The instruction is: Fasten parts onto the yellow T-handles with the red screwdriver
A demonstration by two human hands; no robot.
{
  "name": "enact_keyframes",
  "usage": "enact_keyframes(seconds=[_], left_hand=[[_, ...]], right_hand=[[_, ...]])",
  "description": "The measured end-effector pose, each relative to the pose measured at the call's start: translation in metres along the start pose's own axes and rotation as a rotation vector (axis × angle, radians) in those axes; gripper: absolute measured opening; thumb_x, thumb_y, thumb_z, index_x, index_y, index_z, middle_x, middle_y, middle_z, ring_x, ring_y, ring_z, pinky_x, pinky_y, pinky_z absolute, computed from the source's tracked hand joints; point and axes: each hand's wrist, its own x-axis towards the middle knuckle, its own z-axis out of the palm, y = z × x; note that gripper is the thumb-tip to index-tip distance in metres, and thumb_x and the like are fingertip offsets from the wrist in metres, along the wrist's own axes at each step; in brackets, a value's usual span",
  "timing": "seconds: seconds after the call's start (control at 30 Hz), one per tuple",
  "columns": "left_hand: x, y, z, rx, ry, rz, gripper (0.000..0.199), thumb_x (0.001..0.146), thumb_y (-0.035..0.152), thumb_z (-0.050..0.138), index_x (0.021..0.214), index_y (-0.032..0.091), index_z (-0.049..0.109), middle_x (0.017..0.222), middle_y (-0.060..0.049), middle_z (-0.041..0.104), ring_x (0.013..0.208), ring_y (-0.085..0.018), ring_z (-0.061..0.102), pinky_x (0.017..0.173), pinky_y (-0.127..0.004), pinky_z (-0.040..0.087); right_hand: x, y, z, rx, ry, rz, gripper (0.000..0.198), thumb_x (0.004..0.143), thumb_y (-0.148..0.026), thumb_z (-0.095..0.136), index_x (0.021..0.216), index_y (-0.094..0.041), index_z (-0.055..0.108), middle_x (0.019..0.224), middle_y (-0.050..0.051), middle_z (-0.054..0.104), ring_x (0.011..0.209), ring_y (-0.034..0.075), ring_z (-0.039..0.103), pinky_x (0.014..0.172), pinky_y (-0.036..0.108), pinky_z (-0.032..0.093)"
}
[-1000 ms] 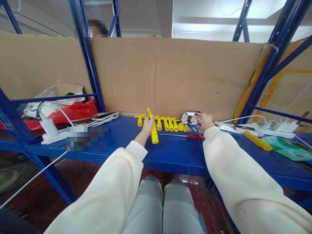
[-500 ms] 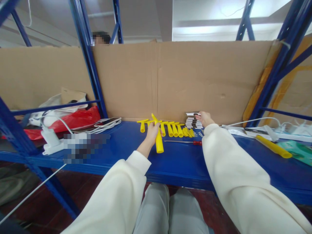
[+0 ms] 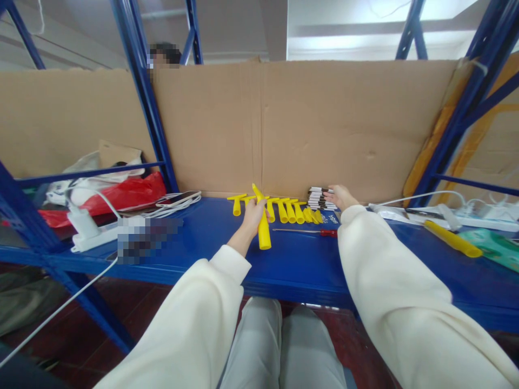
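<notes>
My left hand (image 3: 253, 212) grips a yellow T-shaped plastic tool (image 3: 264, 234), its hollow round end toward me and its narrow crosspiece away. Behind it, a row of similar yellow T-shaped pieces (image 3: 291, 210) lies along the cardboard. Several small yellow pieces (image 3: 312, 215) lie bunched at the row's right end. My right hand (image 3: 343, 196) is at the right side of a stack of small white-and-dark flat pieces (image 3: 318, 198), fingers stretched toward it and apart. Whether the fingertips touch the stack is unclear. A screwdriver with a red handle (image 3: 327, 233) lies in front.
A cardboard panel (image 3: 324, 124) backs the blue shelf (image 3: 219, 243). On the left are a power strip (image 3: 97, 237), cables, a phone and a red bag (image 3: 125, 195). On the right lie a yellow tube (image 3: 452, 239) and a green packet (image 3: 497, 248). Another person's head shows behind the panel.
My right hand's fingers have drawn slightly right from the top of the stack. My left hand keeps hold of the yellow T-shaped tool. The view has tilted slightly down.
</notes>
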Motion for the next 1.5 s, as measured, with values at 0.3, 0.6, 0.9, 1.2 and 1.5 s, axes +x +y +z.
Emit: enact_keyframes(seconds=[0.3, 0.6, 0.9, 1.2, 1.5], left_hand=[[-0.002, 0.0, 0.001, 0.048, -0.013, 0.018, 0.026, 0.092, 0.022, 0.06, 0.117, 0.016, 0.057, 0.046, 0.01, 0.048, 0.032, -0.012, 0.046, 0.041, -0.021, 0.04], [-0.007, -0.002, -0.003, 0.205, -0.088, 0.067, 0.018, 0.092, 0.023, 0.063, 0.108, 0.019, 0.058, 0.044, 0.01, 0.047, 0.029, -0.011, 0.043, 0.037, -0.018, 0.034], [-0.007, 0.0, -0.005, 0.295, -0.144, 0.057, 0.017, 0.097, 0.023, 0.056, 0.114, 0.017, 0.055, 0.045, 0.01, 0.046, 0.031, -0.009, 0.043, 0.037, -0.016, 0.035], [-0.013, 0.008, -0.004, 0.449, -0.201, 0.026, 0.029, 0.097, 0.019, 0.052, 0.126, 0.014, 0.051, 0.046, 0.01, 0.047, 0.034, -0.009, 0.046, 0.043, -0.016, 0.04], [-0.013, 0.007, -0.008, 0.529, -0.288, -0.027, 0.032, 0.092, 0.016, 0.052, 0.124, 0.014, 0.052, 0.046, 0.009, 0.048, 0.035, -0.011, 0.047, 0.041, -0.017, 0.039]], right_hand=[[-0.022, -0.002, -0.036, 0.031, 0.014, -0.268, 0.037, 0.072, -0.007, 0.061, 0.103, -0.027, 0.057, 0.092, -0.001, 0.066, 0.081, 0.014, 0.067, 0.068, 0.025, 0.057], [-0.067, 0.015, -0.086, -0.74, -0.395, -0.539, 0.031, 0.067, -0.04, 0.085, 0.057, -0.018, 0.067, 0.054, 0.0, 0.062, 0.059, 0.017, 0.057, 0.063, 0.031, 0.048], [-0.074, 0.013, -0.09, -0.964, -0.7, -0.447, 0.048, 0.051, -0.057, 0.089, 0.08, -0.02, 0.082, 0.084, 0.005, 0.078, 0.081, 0.024, 0.069, 0.08, 0.036, 0.055], [-0.068, 0.03, -0.082, -1.185, -0.789, -0.535, 0.036, 0.07, -0.053, 0.077, 0.085, -0.021, 0.082, 0.093, 0.008, 0.079, 0.092, 0.029, 0.071, 0.086, 0.037, 0.055], [-0.058, 0.04, -0.082, -1.179, -0.754, -0.621, 0.019, 0.073, -0.04, 0.078, 0.075, -0.022, 0.072, 0.08, 0.004, 0.076, 0.079, 0.023, 0.069, 0.078, 0.034, 0.056]])
